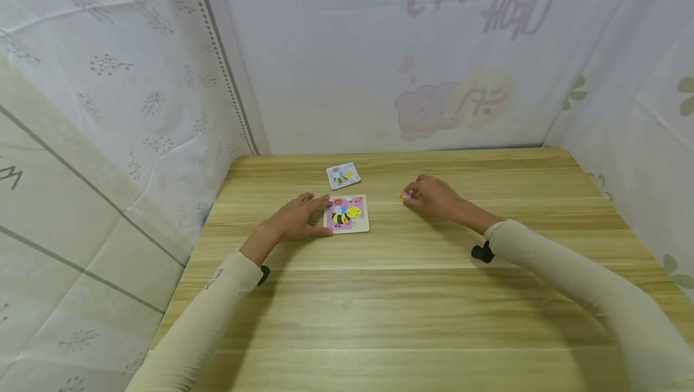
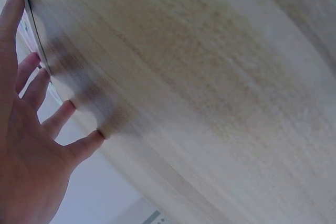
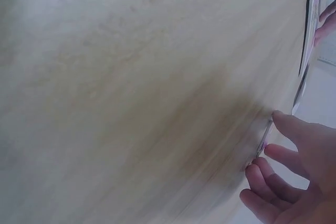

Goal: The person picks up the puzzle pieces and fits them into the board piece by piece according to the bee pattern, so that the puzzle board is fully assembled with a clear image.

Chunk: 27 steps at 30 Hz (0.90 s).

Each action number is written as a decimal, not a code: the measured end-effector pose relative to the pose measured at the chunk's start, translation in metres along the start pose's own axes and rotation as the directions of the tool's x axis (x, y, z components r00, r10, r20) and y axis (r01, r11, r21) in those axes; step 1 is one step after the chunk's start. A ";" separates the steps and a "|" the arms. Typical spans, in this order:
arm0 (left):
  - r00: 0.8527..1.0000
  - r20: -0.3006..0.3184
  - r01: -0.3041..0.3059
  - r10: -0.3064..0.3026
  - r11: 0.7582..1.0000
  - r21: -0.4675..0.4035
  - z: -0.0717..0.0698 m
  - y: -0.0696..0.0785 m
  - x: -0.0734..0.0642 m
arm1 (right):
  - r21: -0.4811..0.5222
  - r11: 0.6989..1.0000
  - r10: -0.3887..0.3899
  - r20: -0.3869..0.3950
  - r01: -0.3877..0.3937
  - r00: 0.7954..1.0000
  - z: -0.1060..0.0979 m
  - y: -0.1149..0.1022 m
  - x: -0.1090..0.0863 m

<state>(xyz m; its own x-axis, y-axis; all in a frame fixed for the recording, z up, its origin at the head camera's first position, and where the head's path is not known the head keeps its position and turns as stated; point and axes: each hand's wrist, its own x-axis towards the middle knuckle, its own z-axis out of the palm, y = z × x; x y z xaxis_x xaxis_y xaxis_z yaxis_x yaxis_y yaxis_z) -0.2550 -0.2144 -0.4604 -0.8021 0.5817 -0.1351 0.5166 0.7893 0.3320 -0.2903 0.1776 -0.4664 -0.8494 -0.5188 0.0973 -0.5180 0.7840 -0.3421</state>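
Observation:
A square jigsaw puzzle board [image 1: 364, 227] with a bee picture on pink lies at the table's middle; bare pale wood shows at its lower right. My left hand [image 1: 297, 217] rests at the board's left side, thumb by the lower left corner and a fingertip by the upper left. In the left wrist view the left hand [image 2: 32, 145] has its fingers spread, tips at the tabletop. Right of the board, my right hand [image 1: 435, 197] pinches a small pink and yellow puzzle piece [image 1: 405, 195] close over the table. The right wrist view shows the right hand [image 3: 299, 171] with its fingers mostly covering the piece.
Behind the board lies a small square card [image 1: 343, 176] with a similar bee picture. The wooden table [image 1: 347, 308] ends at a printed white curtain [image 1: 325, 79] at the back, and curtains hang at both sides.

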 end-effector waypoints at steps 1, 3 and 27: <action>1.000 0.000 0.000 0.000 1.000 -0.001 0.000 0.000 0.000 | 0.001 1.000 0.001 0.006 -0.001 1.000 0.000 0.000 0.001; 1.000 -0.002 -0.001 0.001 1.000 -0.001 0.001 0.000 0.000 | 0.009 1.000 -0.003 0.017 0.002 1.000 0.001 -0.002 0.003; 1.000 0.009 0.008 -0.008 1.000 -0.007 0.000 0.000 0.001 | 0.059 0.975 -0.218 0.095 0.213 0.971 0.017 -0.030 0.017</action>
<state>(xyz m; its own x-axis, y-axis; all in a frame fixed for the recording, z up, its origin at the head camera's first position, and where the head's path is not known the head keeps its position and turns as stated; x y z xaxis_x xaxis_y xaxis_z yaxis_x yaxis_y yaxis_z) -0.2558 -0.2141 -0.4611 -0.8033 0.5773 -0.1462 0.5082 0.7925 0.3372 -0.2873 0.1399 -0.4703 -0.7028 -0.7069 0.0803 -0.6800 0.6342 -0.3680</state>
